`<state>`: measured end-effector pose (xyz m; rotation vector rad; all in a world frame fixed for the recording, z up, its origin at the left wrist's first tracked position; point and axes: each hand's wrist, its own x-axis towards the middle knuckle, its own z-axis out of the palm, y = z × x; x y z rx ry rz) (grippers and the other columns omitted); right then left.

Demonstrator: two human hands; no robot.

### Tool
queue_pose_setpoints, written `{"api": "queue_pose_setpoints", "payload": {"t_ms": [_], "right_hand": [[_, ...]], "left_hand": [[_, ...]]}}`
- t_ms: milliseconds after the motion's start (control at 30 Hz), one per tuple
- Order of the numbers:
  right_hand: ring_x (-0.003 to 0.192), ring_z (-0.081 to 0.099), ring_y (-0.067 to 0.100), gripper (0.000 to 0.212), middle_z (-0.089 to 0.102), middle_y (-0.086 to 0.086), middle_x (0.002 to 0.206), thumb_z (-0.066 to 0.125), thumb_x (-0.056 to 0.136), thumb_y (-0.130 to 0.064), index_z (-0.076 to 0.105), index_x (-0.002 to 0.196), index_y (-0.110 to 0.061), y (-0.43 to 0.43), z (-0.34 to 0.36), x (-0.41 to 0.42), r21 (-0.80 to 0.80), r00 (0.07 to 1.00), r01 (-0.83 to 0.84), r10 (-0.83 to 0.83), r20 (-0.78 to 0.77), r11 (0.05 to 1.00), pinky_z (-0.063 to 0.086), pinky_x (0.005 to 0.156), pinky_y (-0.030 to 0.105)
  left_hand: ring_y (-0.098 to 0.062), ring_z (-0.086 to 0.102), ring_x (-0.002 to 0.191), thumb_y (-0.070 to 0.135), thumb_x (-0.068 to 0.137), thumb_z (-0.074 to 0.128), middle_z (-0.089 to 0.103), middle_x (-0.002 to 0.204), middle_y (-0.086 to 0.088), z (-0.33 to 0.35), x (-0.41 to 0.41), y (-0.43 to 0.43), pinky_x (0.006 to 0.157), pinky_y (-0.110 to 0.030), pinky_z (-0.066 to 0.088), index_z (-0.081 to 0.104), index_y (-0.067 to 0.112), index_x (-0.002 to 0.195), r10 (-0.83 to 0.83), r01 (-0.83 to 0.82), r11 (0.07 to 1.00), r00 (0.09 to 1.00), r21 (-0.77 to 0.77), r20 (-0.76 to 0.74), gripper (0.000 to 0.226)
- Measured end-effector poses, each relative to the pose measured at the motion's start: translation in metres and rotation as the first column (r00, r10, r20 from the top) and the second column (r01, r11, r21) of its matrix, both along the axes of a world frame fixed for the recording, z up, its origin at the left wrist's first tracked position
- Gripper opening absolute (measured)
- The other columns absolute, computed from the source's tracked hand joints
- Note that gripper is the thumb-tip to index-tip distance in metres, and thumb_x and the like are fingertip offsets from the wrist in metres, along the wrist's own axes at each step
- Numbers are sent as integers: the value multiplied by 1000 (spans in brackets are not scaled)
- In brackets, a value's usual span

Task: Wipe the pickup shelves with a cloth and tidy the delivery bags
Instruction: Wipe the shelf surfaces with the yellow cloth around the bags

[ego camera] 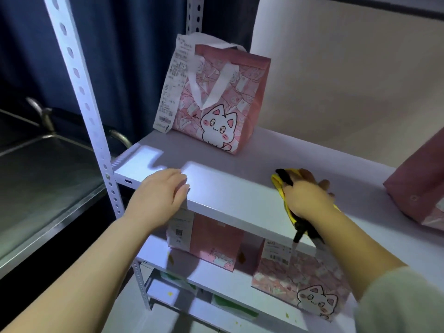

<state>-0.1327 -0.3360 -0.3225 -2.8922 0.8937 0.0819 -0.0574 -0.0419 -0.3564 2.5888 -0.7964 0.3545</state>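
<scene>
lower shelf [156, 251]: nearest level; carries lower left bag [213, 241] and lower right bag [300, 275], both pink, standing well apart. small yellowish specks show on the white board. wiping judged not yet done here.
left hand [158, 193]: grip relaxed and empty; fingers lie over the front edge of the upper shelf [228, 186], apparently steadying.
right hand [305, 195]: grip closed around the cloth [276, 181], pressing it onto the upper shelf near the front edge.
cloth: yellow with a black part; one end hangs below the hand past the shelf edge.
upper shelf: bare board between the two hands looks free of marks; whether it is fully wiped cannot be told.
right bag [418, 186]: pink, tilted, cut off by the frame edge; judged still to be straightened.
cat bag [223, 99]: upright at the rear left of the upper shelf, receipt [171, 85] hanging from its top.
progress: judged mid-task; upper level in hand, lower levels and bag alignment remaining.
post [79, 92]: perforated upright at the left.
</scene>
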Motion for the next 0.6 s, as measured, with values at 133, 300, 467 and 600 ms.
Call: {"api": "queue_pose_setpoints", "payload": {"t_ms": [133, 300, 467, 600], "right_hand": [[127, 20, 41, 56, 19, -2, 149, 46, 93, -27, 22, 140, -47, 32, 9, 42, 4, 997, -55, 56, -54, 998, 26, 100, 54], [128, 26, 44, 40, 30, 9, 144, 34, 95, -30, 36, 134, -38, 90, -2, 65, 29, 948, -318, 316, 46, 948, 25, 99, 56], [111, 32, 35, 39, 33, -6, 146, 30, 97, -39, 36, 136, -42, 119, -5, 46, 20, 823, -560, 554, 130, 828, 26, 85, 43], [107, 38, 32, 41, 27, -19, 151, 36, 95, -43, 36, 135, -51, 113, -3, 14, 36, 790, -601, 586, 182, 798, 32, 87, 40]], "left_hand": [[-29, 45, 116, 35, 91, 51, 57, 121, -9, 0, 1, 16, 97, -39, 35, 61, 9, 111, 153, -153, 988, 988, 1, -23, 35], [-26, 45, 119, 29, 95, 45, 57, 126, -8, -7, -4, 24, 99, -36, 35, 59, 10, 118, 144, -145, 989, 989, -36, -27, 33], [-29, 47, 115, 23, 96, 46, 59, 121, -11, -12, -4, 24, 99, -37, 34, 61, 6, 115, 120, -118, 990, 993, -78, 12, 30], [-24, 45, 110, 26, 96, 40, 60, 116, -14, -14, -4, 30, 97, -35, 32, 62, 4, 111, 64, -59, 993, 997, -106, 45, 35]]}}
